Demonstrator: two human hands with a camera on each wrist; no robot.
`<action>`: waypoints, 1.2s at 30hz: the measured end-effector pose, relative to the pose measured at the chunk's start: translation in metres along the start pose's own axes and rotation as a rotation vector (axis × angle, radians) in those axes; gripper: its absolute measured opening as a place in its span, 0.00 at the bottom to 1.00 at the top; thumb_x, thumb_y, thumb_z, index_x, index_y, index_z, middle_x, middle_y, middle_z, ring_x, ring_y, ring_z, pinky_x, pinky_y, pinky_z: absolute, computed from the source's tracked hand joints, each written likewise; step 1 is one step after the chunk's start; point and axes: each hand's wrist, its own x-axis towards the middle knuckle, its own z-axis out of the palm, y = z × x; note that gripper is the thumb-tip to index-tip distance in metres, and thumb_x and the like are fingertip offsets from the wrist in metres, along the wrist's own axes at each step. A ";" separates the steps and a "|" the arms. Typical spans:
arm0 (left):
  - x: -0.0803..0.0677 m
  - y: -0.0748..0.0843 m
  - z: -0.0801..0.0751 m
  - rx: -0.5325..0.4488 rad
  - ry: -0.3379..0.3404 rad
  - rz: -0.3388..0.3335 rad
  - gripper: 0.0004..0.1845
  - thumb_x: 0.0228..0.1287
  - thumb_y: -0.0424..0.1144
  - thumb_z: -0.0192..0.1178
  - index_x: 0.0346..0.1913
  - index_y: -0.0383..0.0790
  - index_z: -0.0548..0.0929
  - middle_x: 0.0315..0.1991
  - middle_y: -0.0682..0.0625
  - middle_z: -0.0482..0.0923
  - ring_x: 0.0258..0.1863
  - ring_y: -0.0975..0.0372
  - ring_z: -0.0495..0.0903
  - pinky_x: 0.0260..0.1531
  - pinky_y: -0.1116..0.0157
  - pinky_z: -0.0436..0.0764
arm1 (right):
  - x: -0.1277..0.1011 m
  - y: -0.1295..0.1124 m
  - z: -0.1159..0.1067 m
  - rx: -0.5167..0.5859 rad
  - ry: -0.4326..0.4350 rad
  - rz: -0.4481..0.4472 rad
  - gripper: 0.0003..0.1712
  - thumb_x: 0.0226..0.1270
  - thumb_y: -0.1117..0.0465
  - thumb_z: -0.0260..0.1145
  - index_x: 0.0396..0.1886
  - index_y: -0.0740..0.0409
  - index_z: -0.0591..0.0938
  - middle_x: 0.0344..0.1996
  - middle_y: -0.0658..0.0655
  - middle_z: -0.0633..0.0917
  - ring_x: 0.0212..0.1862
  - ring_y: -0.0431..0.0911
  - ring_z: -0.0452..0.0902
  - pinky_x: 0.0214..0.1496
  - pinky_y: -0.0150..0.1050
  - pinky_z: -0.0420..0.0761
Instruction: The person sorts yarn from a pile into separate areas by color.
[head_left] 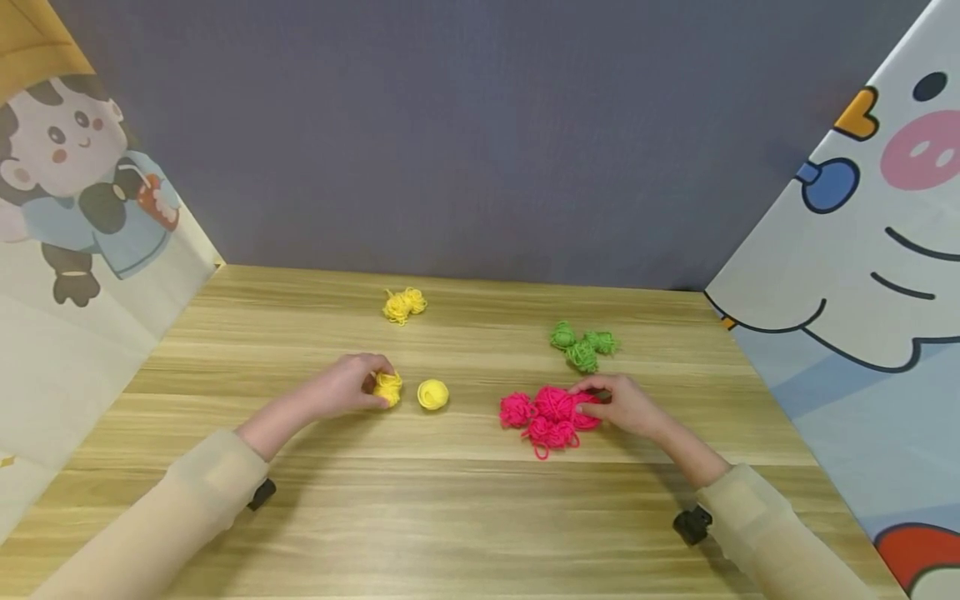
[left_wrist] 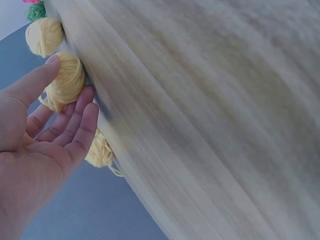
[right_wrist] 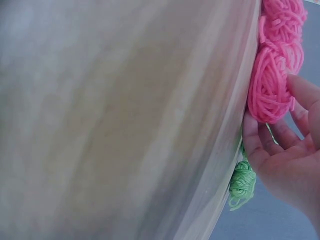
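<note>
My left hand [head_left: 351, 385] pinches a small yellow yarn ball [head_left: 388, 389] between thumb and fingers, low over the table. In the left wrist view the thumb lies on one side of that ball and the fingertips on the other. A second, rounder yellow yarn ball [head_left: 432, 394] sits just right of it. On the right, my right hand [head_left: 624, 405] grips the rightmost ball of a pink yarn cluster [head_left: 553, 407]. The right wrist view shows the thumb against the pink yarn ball [right_wrist: 271, 92] and the fingers curled beneath it.
Two yellow yarn balls [head_left: 405, 305] lie together near the back wall. Several green yarn balls [head_left: 582, 345] are grouped behind the pink ones. A grey panel [head_left: 465, 142] closes off the back of the wooden table [head_left: 450, 525], and printed cartoon panels flank both sides.
</note>
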 end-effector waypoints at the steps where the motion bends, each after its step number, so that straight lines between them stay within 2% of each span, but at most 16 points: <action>1: 0.000 0.000 0.000 0.000 -0.002 -0.001 0.21 0.51 0.38 0.71 0.48 0.34 0.79 0.38 0.49 0.81 0.32 0.63 0.78 0.34 0.68 0.80 | 0.000 0.000 0.000 0.000 0.000 -0.003 0.12 0.59 0.64 0.69 0.43 0.58 0.84 0.42 0.59 0.85 0.44 0.50 0.81 0.41 0.32 0.82; 10: 0.001 -0.002 0.001 -0.029 -0.025 -0.023 0.21 0.52 0.38 0.70 0.48 0.37 0.79 0.38 0.51 0.80 0.33 0.64 0.77 0.35 0.68 0.80 | 0.000 0.001 0.001 -0.014 0.016 -0.022 0.12 0.58 0.65 0.69 0.42 0.57 0.84 0.41 0.59 0.85 0.42 0.47 0.81 0.38 0.32 0.82; 17: 0.000 -0.001 -0.004 -0.083 -0.022 -0.030 0.27 0.51 0.39 0.71 0.54 0.36 0.75 0.45 0.44 0.79 0.36 0.61 0.81 0.36 0.66 0.82 | 0.000 0.001 0.001 -0.001 0.003 0.006 0.12 0.58 0.63 0.69 0.43 0.56 0.84 0.42 0.58 0.85 0.44 0.49 0.81 0.41 0.33 0.82; 28: 0.002 0.005 -0.023 -0.058 0.030 -0.005 0.29 0.54 0.39 0.69 0.59 0.34 0.72 0.52 0.39 0.77 0.48 0.51 0.79 0.47 0.53 0.80 | 0.001 0.000 0.001 0.009 -0.004 0.032 0.12 0.59 0.64 0.68 0.43 0.56 0.84 0.43 0.58 0.85 0.45 0.50 0.81 0.42 0.33 0.82; 36: 0.009 0.008 -0.034 -0.056 0.102 0.013 0.28 0.55 0.40 0.69 0.58 0.37 0.73 0.55 0.40 0.76 0.51 0.51 0.76 0.49 0.49 0.78 | 0.001 -0.001 0.001 0.013 0.003 0.026 0.12 0.59 0.65 0.68 0.43 0.57 0.84 0.43 0.59 0.85 0.44 0.50 0.81 0.41 0.33 0.82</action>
